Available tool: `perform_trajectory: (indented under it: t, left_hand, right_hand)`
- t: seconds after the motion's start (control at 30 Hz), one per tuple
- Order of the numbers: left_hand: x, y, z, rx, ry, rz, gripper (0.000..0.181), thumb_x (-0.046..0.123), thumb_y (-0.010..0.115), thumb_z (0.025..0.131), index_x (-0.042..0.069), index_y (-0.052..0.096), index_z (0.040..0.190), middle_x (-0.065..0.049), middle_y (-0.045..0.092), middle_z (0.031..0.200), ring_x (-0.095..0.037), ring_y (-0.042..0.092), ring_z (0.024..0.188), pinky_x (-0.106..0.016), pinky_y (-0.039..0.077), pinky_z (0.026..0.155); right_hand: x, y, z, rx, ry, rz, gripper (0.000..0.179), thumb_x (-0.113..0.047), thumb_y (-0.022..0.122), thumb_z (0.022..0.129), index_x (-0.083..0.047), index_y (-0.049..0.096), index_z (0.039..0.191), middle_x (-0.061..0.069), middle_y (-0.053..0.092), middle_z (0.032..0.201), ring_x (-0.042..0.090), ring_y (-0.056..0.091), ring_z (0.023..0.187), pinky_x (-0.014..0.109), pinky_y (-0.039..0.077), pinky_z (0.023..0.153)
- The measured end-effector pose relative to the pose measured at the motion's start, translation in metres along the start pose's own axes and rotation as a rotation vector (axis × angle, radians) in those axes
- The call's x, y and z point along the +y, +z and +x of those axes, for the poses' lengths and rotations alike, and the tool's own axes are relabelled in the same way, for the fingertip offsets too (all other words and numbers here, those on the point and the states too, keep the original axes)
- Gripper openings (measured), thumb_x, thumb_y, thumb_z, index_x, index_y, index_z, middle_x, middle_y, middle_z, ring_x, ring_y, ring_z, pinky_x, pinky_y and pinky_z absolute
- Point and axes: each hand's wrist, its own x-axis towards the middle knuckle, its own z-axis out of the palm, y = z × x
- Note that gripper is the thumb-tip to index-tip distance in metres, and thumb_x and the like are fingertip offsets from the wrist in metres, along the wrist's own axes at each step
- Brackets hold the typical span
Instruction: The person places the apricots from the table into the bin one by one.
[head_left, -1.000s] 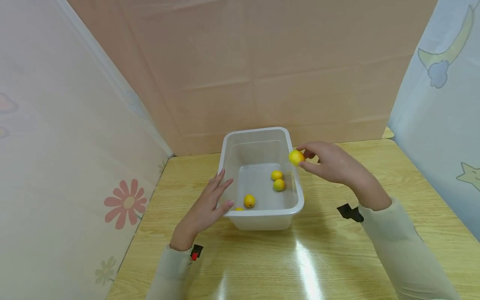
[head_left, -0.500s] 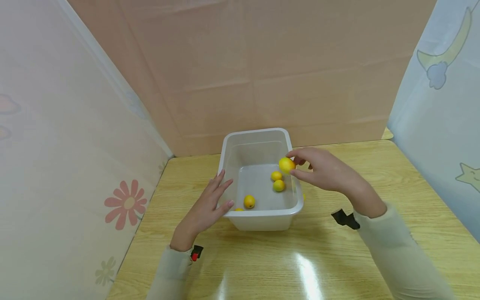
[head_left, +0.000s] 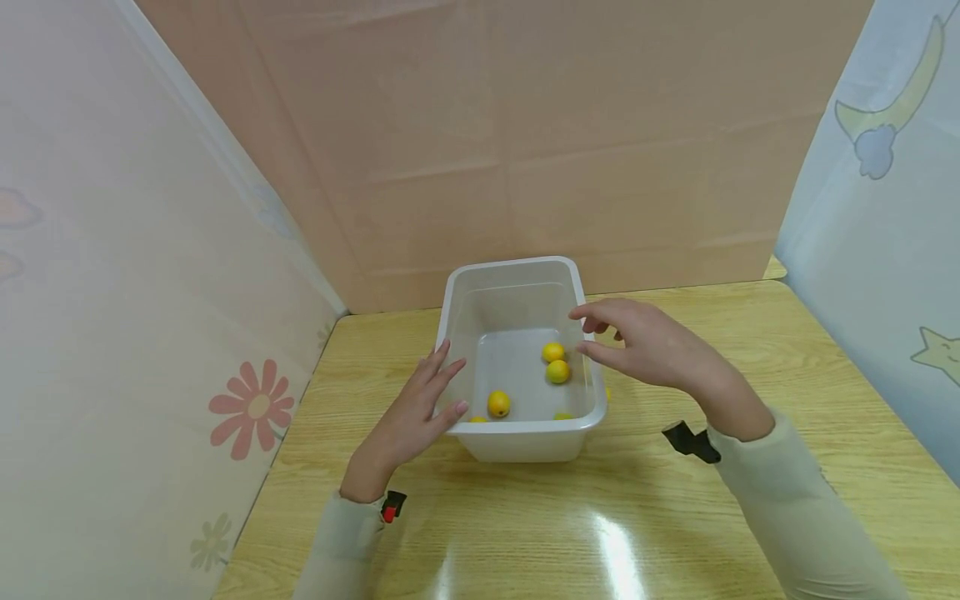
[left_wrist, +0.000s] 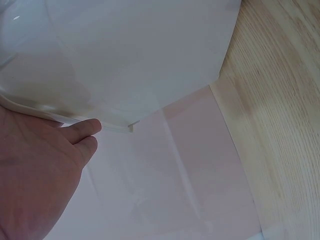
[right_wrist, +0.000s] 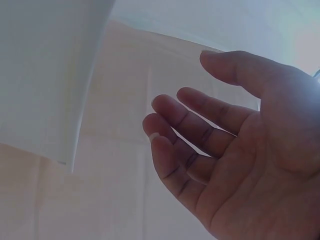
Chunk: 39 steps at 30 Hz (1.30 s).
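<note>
A white plastic bin stands on the table with several small yellow-orange fruits in it. Two fruits touch near its right wall, and a single fruit lies closer to the front. Along the front rim, a yellow-green fruit shows only its top, and so does another fruit at front left. My left hand rests on the bin's left front rim, fingers extended. Over the right rim hovers my right hand; its fingers are parted and loosely bent, holding nothing, as the right wrist view confirms.
A bit of something yellow peeks out just right of the bin, mostly hidden by it. The wooden table ends at a peach-coloured backdrop, with pale patterned sheets at both sides.
My right hand has carried a yellow fruit leftward over the bin's rim and let it go; a fruit now shows inside at front right. The left hand has kept its place.
</note>
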Motion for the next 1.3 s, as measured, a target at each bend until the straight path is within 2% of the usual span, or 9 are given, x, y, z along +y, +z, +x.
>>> perform_trajectory:
  t: [0.33,0.73,0.97,1.3]
  left_hand:
    - [-0.001,0.0,0.0,0.001,0.006,-0.005,0.064,0.046,0.054,0.103,0.014,0.039,0.157,-0.004,0.008,0.171,-0.036,0.009,0.156,-0.059,0.013,0.123]
    - [-0.002,0.001,0.001,0.003,0.016,-0.005,0.064,0.044,0.054,0.103,0.014,0.038,0.157,-0.006,0.009,0.171,-0.037,0.01,0.155,-0.058,0.012,0.123]
    - [-0.003,0.001,0.001,-0.006,0.008,-0.002,0.064,0.044,0.054,0.104,0.015,0.037,0.158,-0.005,0.008,0.171,-0.036,0.009,0.156,-0.057,0.011,0.124]
    - [-0.003,0.001,0.001,-0.005,0.013,0.003,0.064,0.043,0.055,0.103,0.014,0.038,0.157,-0.007,0.009,0.171,-0.036,0.01,0.155,-0.057,0.012,0.124]
  right_hand:
    - [0.005,-0.004,-0.001,0.017,0.014,0.001,0.039,-0.023,0.067,0.098,-0.007,0.063,0.134,0.007,0.069,0.117,0.025,0.064,0.108,0.049,0.051,0.092]
    - [0.023,-0.004,-0.006,0.04,0.049,-0.009,0.037,-0.024,0.065,0.1,-0.007,0.063,0.133,0.009,0.069,0.114,0.027,0.063,0.107,0.05,0.05,0.092]
    - [0.037,0.0,-0.008,0.014,0.09,-0.007,0.041,-0.028,0.064,0.1,-0.005,0.061,0.135,0.01,0.068,0.114,0.029,0.063,0.107,0.053,0.05,0.092]
    - [0.063,0.015,-0.007,-0.021,0.128,0.023,0.039,-0.025,0.066,0.099,-0.002,0.062,0.132,0.009,0.068,0.109,0.03,0.063,0.105,0.052,0.051,0.09]
